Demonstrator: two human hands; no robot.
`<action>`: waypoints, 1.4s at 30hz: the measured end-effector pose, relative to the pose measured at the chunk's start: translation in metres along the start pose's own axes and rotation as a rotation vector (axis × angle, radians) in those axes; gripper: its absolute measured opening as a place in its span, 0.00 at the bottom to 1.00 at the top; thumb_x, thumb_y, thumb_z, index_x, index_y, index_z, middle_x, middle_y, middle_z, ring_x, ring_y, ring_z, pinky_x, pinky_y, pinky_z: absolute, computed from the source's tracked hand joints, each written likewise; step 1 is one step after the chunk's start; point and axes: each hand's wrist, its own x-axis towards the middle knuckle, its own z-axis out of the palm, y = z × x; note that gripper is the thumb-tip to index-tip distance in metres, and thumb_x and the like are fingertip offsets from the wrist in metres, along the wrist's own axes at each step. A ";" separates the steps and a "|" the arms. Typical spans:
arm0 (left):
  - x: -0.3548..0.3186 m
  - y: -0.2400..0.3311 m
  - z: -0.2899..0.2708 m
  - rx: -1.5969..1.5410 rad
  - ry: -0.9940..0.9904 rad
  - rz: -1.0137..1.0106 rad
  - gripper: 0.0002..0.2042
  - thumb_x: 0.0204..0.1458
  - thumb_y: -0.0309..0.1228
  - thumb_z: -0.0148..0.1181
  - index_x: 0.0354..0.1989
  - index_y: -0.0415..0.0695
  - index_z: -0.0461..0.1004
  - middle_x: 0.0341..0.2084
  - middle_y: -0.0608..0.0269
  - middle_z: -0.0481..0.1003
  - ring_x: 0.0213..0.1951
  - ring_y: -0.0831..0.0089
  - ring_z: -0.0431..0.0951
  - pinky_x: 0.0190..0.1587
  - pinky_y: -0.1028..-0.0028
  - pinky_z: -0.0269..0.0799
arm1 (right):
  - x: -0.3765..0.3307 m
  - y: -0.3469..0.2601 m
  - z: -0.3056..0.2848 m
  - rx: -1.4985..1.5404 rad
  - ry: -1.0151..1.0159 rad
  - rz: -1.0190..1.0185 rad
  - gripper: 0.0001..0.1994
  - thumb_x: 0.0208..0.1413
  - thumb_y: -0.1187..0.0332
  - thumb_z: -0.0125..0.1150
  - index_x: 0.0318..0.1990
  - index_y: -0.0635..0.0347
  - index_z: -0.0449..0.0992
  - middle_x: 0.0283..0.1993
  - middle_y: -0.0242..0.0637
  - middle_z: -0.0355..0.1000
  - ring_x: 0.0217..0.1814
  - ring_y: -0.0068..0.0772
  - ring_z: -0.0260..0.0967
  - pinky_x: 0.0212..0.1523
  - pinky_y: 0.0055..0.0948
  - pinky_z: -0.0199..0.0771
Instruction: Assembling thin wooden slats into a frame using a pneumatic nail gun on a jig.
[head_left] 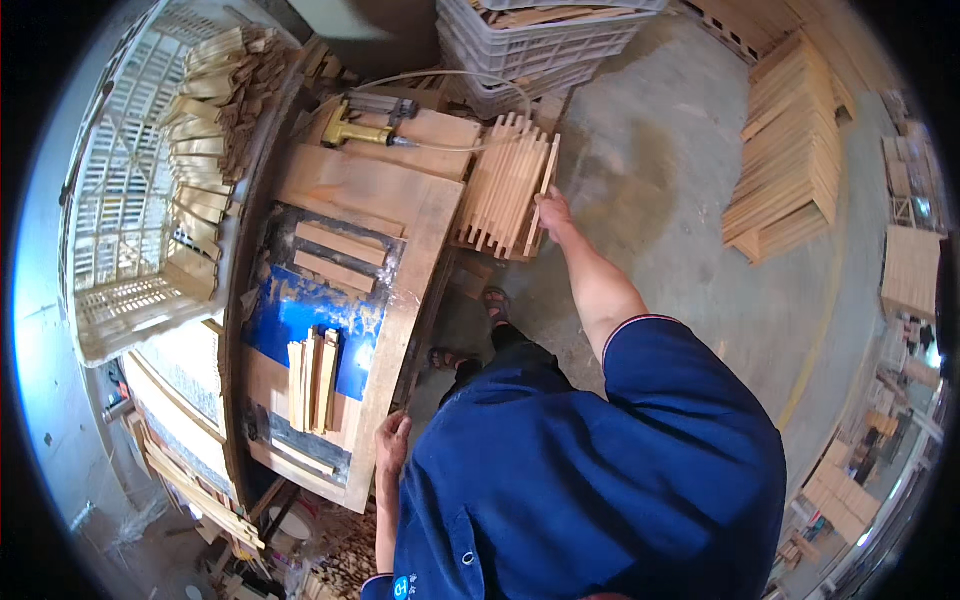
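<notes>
My right hand [553, 213] is stretched out over a pile of thin wooden slats [503, 187] leaning at the bench's end, and its fingers hold one slat [544, 180] at the pile's right side. My left hand [391, 441] rests curled on the near edge of the wooden workbench [400, 300], holding nothing that I can see. On the bench lie a few short slats [313, 379] side by side on a blue jig plate [290, 310], and two flat wooden blocks [337, 256] beyond them.
A yellow air nail gun [362, 130] with its hose lies at the bench's far end. A white plastic crate [140, 220] holding wooden pieces sits left. Grey stacked crates [530, 45] stand ahead. Stacks of wooden panels [790, 160] cover the concrete floor on the right.
</notes>
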 end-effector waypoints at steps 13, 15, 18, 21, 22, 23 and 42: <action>-0.037 -0.083 0.008 0.024 0.198 0.000 0.18 0.60 0.38 0.61 0.47 0.33 0.77 0.38 0.49 0.81 0.41 0.66 0.81 0.47 0.69 0.75 | 0.084 0.055 -0.010 0.212 -0.308 0.019 0.17 0.55 0.66 0.64 0.51 0.62 0.76 0.45 0.38 0.77 0.43 0.34 0.76 0.41 0.40 0.79; -0.043 -0.074 -0.005 0.115 0.113 0.020 0.14 0.59 0.38 0.60 0.34 0.36 0.74 0.27 0.52 0.76 0.30 0.66 0.73 0.38 0.64 0.72 | 0.062 0.031 0.006 0.125 -0.414 0.135 0.12 0.55 0.66 0.63 0.47 0.56 0.77 0.42 0.34 0.77 0.43 0.32 0.76 0.41 0.37 0.78; -0.028 -0.050 -0.035 -0.074 0.258 0.065 0.14 0.60 0.37 0.60 0.42 0.36 0.79 0.31 0.52 0.80 0.35 0.68 0.79 0.43 0.67 0.75 | 0.077 0.009 -0.032 -0.109 -0.067 0.141 0.25 0.60 0.61 0.60 0.65 0.52 0.66 0.58 0.39 0.73 0.59 0.42 0.71 0.52 0.51 0.75; -0.013 -0.059 -0.105 -0.048 0.572 0.047 0.16 0.59 0.37 0.61 0.47 0.35 0.80 0.38 0.50 0.83 0.41 0.67 0.82 0.46 0.66 0.76 | 0.046 -0.006 -0.004 -0.325 0.040 -0.066 0.31 0.61 0.58 0.61 0.69 0.61 0.62 0.68 0.46 0.66 0.67 0.45 0.65 0.61 0.46 0.70; 0.015 -0.067 -0.136 -0.060 0.600 0.091 0.16 0.59 0.36 0.61 0.47 0.35 0.80 0.39 0.49 0.83 0.43 0.66 0.83 0.47 0.65 0.77 | 0.062 -0.005 -0.030 -0.432 0.139 -0.150 0.33 0.61 0.58 0.61 0.70 0.65 0.61 0.71 0.47 0.63 0.68 0.45 0.63 0.64 0.43 0.68; 0.017 -0.046 -0.169 -0.081 0.683 0.101 0.16 0.59 0.36 0.61 0.47 0.35 0.80 0.40 0.48 0.83 0.44 0.65 0.83 0.48 0.65 0.77 | 0.056 0.001 -0.033 -0.714 0.177 -0.274 0.33 0.61 0.59 0.61 0.69 0.67 0.62 0.71 0.48 0.62 0.69 0.46 0.62 0.65 0.41 0.67; 0.181 -0.020 -0.493 -0.600 0.552 0.411 0.16 0.64 0.42 0.57 0.49 0.43 0.79 0.30 0.64 0.76 0.33 0.76 0.75 0.34 0.72 0.74 | -0.294 0.081 -0.032 -0.646 -0.045 -0.049 0.18 0.54 0.69 0.59 0.51 0.68 0.76 0.27 0.31 0.72 0.24 0.23 0.68 0.23 0.27 0.66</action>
